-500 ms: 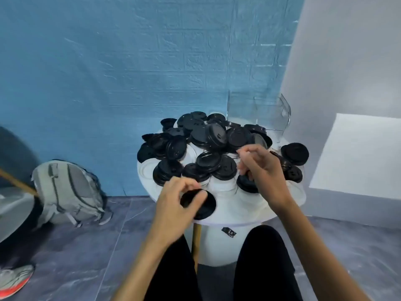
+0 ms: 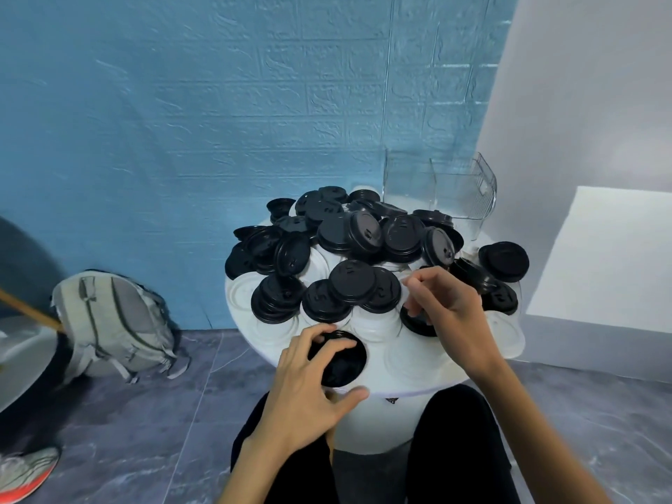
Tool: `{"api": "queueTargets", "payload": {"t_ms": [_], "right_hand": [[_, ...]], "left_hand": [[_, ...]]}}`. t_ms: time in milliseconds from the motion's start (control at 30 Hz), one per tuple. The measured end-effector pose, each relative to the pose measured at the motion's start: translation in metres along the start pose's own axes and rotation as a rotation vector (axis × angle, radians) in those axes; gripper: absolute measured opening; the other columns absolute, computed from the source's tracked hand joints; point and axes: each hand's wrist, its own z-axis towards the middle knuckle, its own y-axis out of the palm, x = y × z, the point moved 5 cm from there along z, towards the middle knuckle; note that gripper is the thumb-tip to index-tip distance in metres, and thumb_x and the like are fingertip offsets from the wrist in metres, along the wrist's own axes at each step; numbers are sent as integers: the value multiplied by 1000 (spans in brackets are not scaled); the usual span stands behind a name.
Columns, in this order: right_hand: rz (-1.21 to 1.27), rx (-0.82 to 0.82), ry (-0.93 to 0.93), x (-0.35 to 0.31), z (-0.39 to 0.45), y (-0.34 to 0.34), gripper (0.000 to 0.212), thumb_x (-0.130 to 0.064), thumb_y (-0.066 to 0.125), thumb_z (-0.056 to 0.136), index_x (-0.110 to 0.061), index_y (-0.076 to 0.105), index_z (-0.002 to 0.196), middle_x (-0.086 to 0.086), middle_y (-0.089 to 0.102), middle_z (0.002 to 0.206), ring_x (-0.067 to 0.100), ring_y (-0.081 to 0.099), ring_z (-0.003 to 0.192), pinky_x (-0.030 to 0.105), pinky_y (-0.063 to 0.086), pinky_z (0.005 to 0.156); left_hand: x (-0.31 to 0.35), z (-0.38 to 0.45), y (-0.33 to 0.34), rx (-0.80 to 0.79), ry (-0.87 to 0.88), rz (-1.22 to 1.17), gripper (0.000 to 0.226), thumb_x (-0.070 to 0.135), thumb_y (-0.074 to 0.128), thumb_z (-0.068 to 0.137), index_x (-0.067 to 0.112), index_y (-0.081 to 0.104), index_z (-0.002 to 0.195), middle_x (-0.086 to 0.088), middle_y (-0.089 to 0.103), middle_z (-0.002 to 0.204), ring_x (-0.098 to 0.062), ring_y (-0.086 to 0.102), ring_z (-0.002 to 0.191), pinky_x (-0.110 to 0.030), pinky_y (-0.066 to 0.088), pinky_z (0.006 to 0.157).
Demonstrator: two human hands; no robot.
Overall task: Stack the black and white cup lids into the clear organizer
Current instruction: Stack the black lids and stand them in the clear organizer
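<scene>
The left hand (image 2: 303, 380) is gripping a single black lid (image 2: 343, 360) at the near edge of the round white bench (image 2: 429, 380). Its fingers (image 2: 327, 349) are curling over the top of the lid while the thumb is reaching under the bench rim, so the grip is pinching that lid.

The right hand (image 2: 442, 307) is reaching into the near right part of the lid pile (image 2: 363, 256). Its fingertips (image 2: 412, 285) are pressing together on the rim of a white lid (image 2: 374, 320) beside two overlapping black lids; whether the grip is actually pinching that rim cannot be told. A further black lid (image 2: 418, 323) is lying partly under the palm.

The pile is covering most of the bench top: black lids are lying on top, many tilted and overlapping, and white lids are showing beneath them along the near and left edges.

The clear organizer (image 2: 442, 187) is standing upright at the far right of the bench, behind the pile, with a divider visible inside. No lids are visible in it.

A grey backpack (image 2: 112, 321) is lying on the floor to the left, against the blue wall (image 2: 218, 103).
</scene>
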Motion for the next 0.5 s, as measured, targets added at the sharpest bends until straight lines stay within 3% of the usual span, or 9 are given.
{"api": "queueTargets", "payload": {"t_ms": [100, 233, 333, 500], "right_hand": [[-21, -14, 6, 3, -1, 0, 10, -20, 63, 100, -19, 68, 92, 4, 68, 71, 14, 61, 67, 16, 45, 62], [-28, -54, -10, 4, -3, 7, 11, -22, 63, 101, -23, 68, 90, 3, 68, 73, 15, 62, 69, 18, 46, 64], [-53, -70, -15, 5, -4, 11, 11, -22, 64, 100, -24, 69, 90, 1, 69, 73, 13, 64, 71, 21, 50, 71], [-64, -63, -4, 7, -7, 14, 9, -21, 65, 99, -23, 70, 91, 0, 70, 74, 13, 66, 73, 37, 56, 76]], "left_hand": [[0, -2, -2, -7, 22, -40, 54, 58, 79, 76, 49, 59, 126, 33, 31, 141, 3, 41, 130, -14, 43, 101], [5, -3, -11, 22, 41, -65, 32, 57, 75, 80, 45, 68, 109, 35, 45, 130, 6, 48, 125, -3, 39, 94], [11, -5, -20, 83, 38, -127, 21, 56, 74, 82, 40, 76, 95, 30, 59, 112, 2, 58, 112, -6, 43, 88], [21, -4, -40, 159, -66, -405, 15, 49, 77, 77, 39, 79, 89, 20, 72, 101, -6, 68, 101, -16, 52, 86]]}}
